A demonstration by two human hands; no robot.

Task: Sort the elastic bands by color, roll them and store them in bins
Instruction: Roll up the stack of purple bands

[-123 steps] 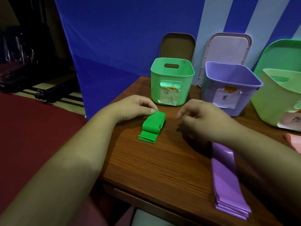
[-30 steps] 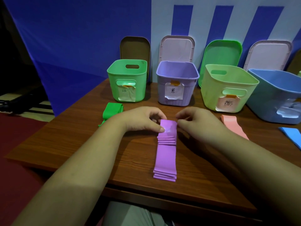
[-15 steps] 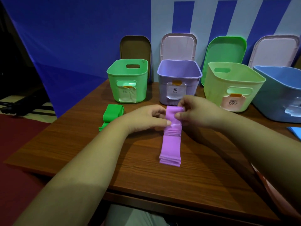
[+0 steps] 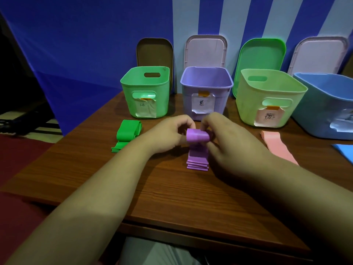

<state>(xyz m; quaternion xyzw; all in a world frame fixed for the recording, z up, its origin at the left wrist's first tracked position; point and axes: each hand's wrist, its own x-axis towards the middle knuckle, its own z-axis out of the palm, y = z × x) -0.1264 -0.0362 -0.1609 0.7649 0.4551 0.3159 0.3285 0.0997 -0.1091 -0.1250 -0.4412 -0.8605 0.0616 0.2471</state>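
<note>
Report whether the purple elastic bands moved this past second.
Yes. The purple elastic bands slid across the brown wooden table, from its front edge toward the lilac plastic bin.

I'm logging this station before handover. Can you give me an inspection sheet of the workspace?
Surface: wooden table, brown grain.
Job's things: purple bands, far end curled into a roll, near end stacked flat; green bands to their left, partly rolled; pink band and blue band flat at right; green bin, purple bin, light green bin and blue bin in a row, open, paper-labelled.
Clutter: lids leaning behind the bins.
Grippers: left hand and right hand both pinch the purple roll.
Cables: nothing seen.
Surroundings: blue backdrop, striped wall.
</note>
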